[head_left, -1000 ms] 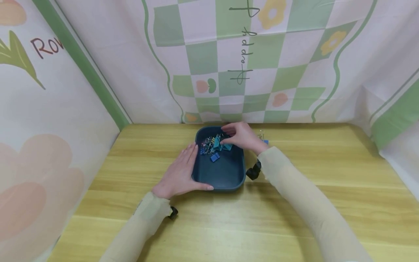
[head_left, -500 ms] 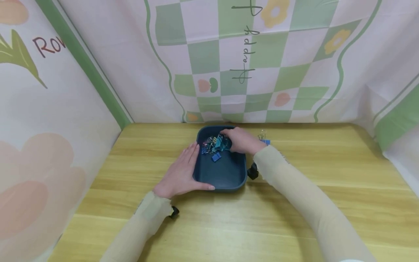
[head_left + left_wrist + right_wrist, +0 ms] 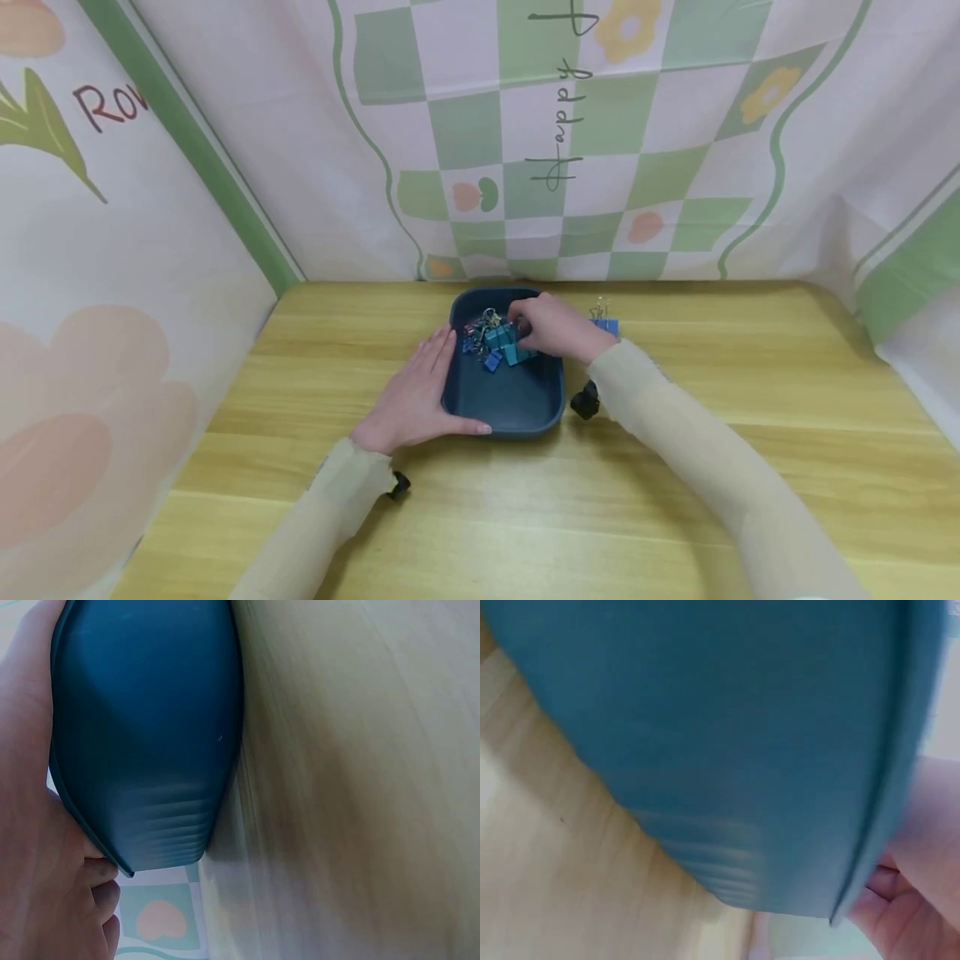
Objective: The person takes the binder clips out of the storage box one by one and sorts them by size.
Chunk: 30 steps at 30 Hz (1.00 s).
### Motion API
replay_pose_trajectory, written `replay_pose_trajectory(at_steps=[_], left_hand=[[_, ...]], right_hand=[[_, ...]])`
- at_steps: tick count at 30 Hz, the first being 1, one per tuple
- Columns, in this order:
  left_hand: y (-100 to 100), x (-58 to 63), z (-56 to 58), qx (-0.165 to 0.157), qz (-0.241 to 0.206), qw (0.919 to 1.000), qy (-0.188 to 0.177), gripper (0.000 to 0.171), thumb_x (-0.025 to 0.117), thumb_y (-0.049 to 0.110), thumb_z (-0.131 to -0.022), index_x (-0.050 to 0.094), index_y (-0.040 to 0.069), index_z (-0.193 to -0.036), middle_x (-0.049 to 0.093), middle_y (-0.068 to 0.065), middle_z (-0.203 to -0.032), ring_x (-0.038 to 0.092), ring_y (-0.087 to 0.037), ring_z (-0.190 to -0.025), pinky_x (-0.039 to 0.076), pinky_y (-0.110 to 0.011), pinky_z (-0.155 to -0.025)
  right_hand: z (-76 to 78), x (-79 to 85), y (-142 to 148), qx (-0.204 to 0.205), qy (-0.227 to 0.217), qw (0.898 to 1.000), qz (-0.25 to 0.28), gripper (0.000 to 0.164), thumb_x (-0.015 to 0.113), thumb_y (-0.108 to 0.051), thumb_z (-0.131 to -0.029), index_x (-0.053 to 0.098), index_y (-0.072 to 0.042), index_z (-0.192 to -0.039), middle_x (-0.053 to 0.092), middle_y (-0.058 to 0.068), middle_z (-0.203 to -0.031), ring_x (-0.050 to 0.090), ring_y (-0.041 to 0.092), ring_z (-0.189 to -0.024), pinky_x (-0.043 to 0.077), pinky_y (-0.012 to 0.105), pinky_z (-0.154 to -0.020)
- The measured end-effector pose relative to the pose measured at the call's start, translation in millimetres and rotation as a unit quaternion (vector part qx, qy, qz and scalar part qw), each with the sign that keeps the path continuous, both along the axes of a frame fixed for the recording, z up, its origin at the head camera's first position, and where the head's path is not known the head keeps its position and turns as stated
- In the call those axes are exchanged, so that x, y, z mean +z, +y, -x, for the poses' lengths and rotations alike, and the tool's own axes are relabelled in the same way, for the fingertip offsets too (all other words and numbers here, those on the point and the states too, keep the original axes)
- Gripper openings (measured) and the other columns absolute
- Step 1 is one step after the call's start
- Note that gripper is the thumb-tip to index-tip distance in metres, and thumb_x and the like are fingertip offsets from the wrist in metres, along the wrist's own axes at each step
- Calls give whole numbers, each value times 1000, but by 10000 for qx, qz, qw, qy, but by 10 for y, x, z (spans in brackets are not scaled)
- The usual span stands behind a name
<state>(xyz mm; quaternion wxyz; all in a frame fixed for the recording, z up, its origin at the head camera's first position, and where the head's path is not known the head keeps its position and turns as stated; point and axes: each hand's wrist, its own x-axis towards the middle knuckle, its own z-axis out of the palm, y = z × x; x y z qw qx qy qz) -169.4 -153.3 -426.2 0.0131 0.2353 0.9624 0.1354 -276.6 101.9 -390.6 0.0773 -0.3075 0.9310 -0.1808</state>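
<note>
A dark blue plastic bin (image 3: 502,404) stands on the wooden table. In its far half lies a pile of binder clips (image 3: 474,333), with teal clips (image 3: 498,337) and a small blue clip (image 3: 492,361). My left hand (image 3: 412,396) rests along the bin's left side, fingers straight and thumb by the near rim; the left wrist view shows the hand (image 3: 34,825) against the bin wall (image 3: 142,712). Over the bin's right side, my right hand (image 3: 555,325) reaches in with curled fingers among the teal clips. Its fingertips are hidden, so a pinch cannot be told.
Just right of the bin, a blue binder clip (image 3: 606,326) with wire handles up stands on the table (image 3: 750,375), partly behind my right hand. A patterned curtain (image 3: 540,208) hangs at the table's back edge, and another cloth (image 3: 135,292) on the left.
My right fingers have drawn nearer and curled into the pile. Teal clips have shifted toward the near side, and the small blue clip has turned. The left hand stays put.
</note>
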Motion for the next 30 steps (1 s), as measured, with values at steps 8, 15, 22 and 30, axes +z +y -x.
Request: replay_pose_trajectory(at_steps=[8,15,22,30], left_hand=[[8,9,-6,38,17,10000,-23,143,45,100,-66,0,6,-163,-3,-8,-170,-2,-17,-154,5,-33,-122],[19,23,-16,31,-36,10000,9,143,46,100,-66,3,4,-163,0,-9,-170,1,-19,-154,7,-35,-123],[23,21,-19,29,-52,10000,-29,143,45,100,-66,4,5,-163,0,-9,-170,2,-19,-154,7,-35,-122],[18,35,-23,31,-130,9999,-62,142,49,99,-67,4,5,-163,0,-9,-170,1,-18,-154,7,-35,-122]], right_hand=[[-48,121,133,311,229,9979,511,16,83,-11,-86,68,-15,-80,66,-3,-80,57,17,-71,50,34,-66],[-92,209,212,482,214,9958,744,31,85,-11,-84,58,-17,-70,67,0,-79,56,15,-65,47,37,-67],[-74,201,258,238,47,9939,1077,36,87,-12,-82,54,-14,-69,71,2,-84,67,21,-92,54,41,-89],[-123,580,433,-568,-6,9854,1605,41,91,-17,-79,67,-7,-111,69,11,-116,65,30,-110,52,48,-98]])
